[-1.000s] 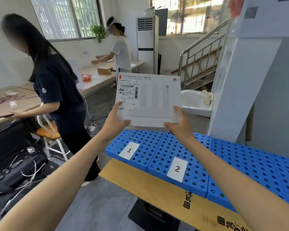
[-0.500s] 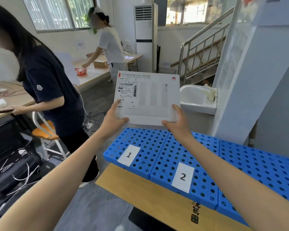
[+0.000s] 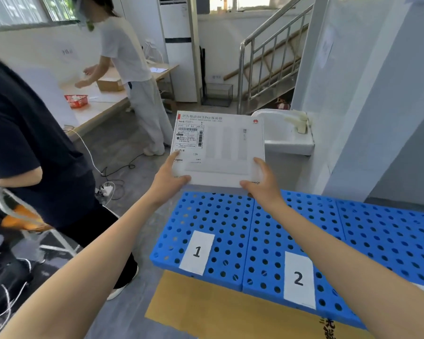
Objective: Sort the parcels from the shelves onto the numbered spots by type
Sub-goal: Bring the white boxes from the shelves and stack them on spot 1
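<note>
Thumbs pressed on top, other fingers hidden beneath: my left hand (image 3: 168, 178) and right hand (image 3: 260, 184) clamp the white parcel (image 3: 218, 148) by its near corners, above the blue mat (image 3: 220, 216). Spot 1 (image 3: 197, 252) and spot 2 (image 3: 299, 280) hold nothing; I judge sorting barely begun.

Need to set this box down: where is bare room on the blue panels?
Bare: the first panel behind label 1, and the third panel right of label 2. The right forearm crosses the second. Crowded: floor at left, person and cables.
</note>
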